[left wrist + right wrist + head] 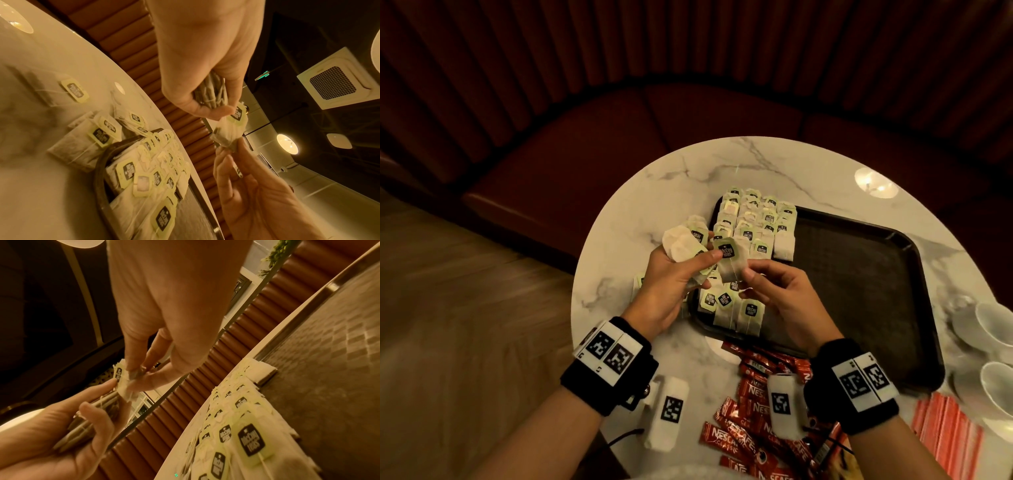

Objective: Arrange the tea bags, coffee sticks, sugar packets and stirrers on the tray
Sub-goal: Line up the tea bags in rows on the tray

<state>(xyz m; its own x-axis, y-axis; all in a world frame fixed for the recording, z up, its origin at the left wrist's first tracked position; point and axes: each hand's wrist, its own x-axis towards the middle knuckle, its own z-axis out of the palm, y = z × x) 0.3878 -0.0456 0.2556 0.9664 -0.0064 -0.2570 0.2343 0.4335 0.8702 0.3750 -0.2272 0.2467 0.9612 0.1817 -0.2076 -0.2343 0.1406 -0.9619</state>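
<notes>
My left hand (688, 263) grips a bundle of tea bags (681, 245) above the tray's left rim; the bundle (211, 92) shows edge-on in the left wrist view. My right hand (748, 274) pinches one tea bag (729, 262) with a green tag, still touching the left thumb. The same bag (123, 384) sits between both hands. Rows of tea bags (755, 219) fill the left end of the dark tray (859, 274), with more (736, 308) near its front corner. Red coffee sticks (753, 397) lie in a heap by the front edge. Striped orange packets (945, 435) lie at the right.
The round marble table (671, 178) stands before a dark red curved bench (619, 137). White cups (996, 325) stand at the right edge. Loose tea bags (98, 131) lie on the marble left of the tray rim (98, 170). The tray's right part is bare.
</notes>
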